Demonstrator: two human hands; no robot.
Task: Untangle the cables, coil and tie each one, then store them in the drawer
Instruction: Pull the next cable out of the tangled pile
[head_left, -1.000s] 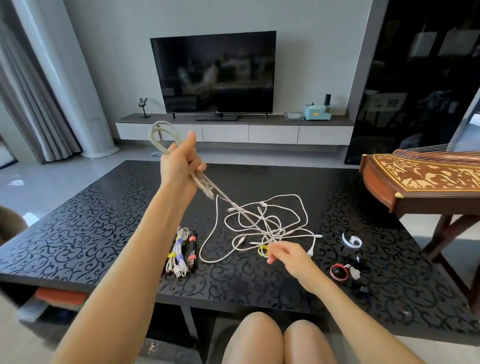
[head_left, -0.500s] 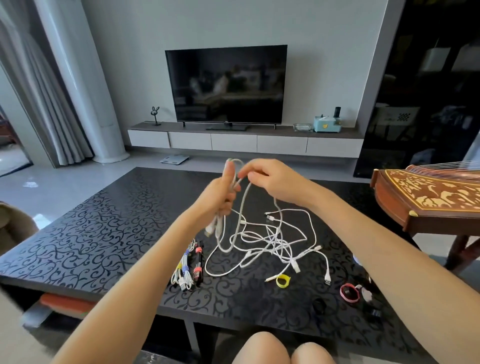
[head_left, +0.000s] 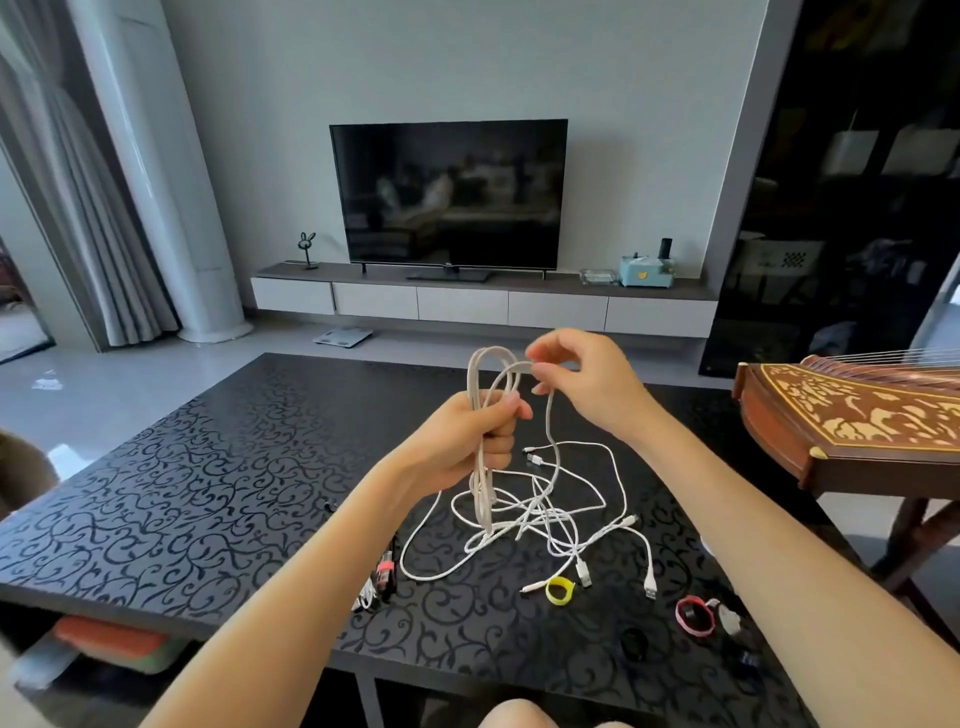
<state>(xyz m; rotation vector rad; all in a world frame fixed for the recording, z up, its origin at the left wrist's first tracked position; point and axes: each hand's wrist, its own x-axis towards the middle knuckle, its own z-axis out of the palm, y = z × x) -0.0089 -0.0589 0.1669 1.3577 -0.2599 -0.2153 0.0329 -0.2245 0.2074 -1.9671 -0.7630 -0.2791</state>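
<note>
- White cable (head_left: 480, 395), folded into long loops, is gripped in the fist of the left hand (head_left: 462, 447) above the black table (head_left: 208, 493). Its free run drops into the tangle (head_left: 545, 514) just below.
- At the top of those loops the right hand (head_left: 587, 384) pinches a strand of the same cable between thumb and fingertips.
- By my reading the task is somewhere in its middle. A few tied bundles (head_left: 383, 574) lie near the front edge (the left forearm hides too much to count them). This cable is mid-coil and untied, and several white leads are knotted together in the tangle.
- Ties wait nearby: a yellow tie (head_left: 560, 591) just beside the tangle, then a black tie (head_left: 635, 644) and a red tie (head_left: 693, 616) further right.
- I cannot pick out the drawer meant, so storing looks not yet begun.
- Most room for moving lies to the left, where the patterned top runs well away from the cables.
- On the right a wooden zither (head_left: 857, 415) stands close by the table, so a wide right elbow could strike it.
- The bundles and ties sit near the front edge and could be swept off.
</note>
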